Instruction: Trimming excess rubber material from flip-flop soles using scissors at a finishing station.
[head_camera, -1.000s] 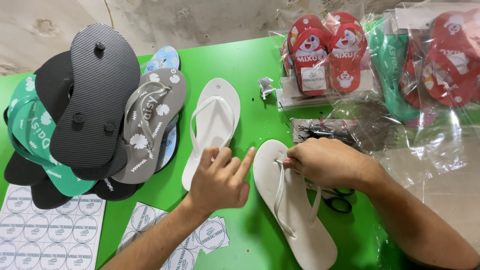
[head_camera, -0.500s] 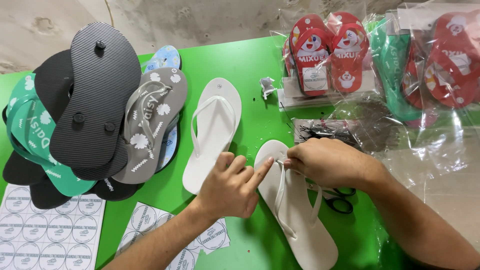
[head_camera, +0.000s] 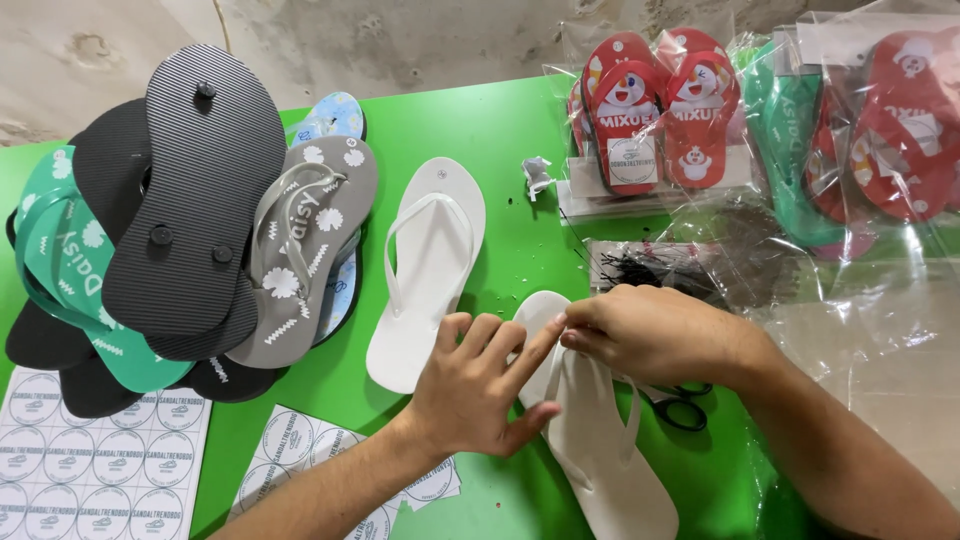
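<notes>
Since the earlier frame, the left hand (head_camera: 478, 385) had slid right onto the white flip-flop (head_camera: 600, 440) on the green counter (head_camera: 500, 130), fingers spread, index tip meeting the right hand (head_camera: 650, 330). That hand pinched something at the strap, hidden by its fingers. Scissors (head_camera: 675, 405) lay half covered beneath its wrist.

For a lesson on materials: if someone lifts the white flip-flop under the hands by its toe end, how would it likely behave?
The white flip-flop is a thin, flat foam-looking slab, so it is probably light and would bend or droop somewhat. Its thin strap looks flexible, likely giving under the right hand. Lying flat, it should slide on the green table rather than roll or tip.
</notes>
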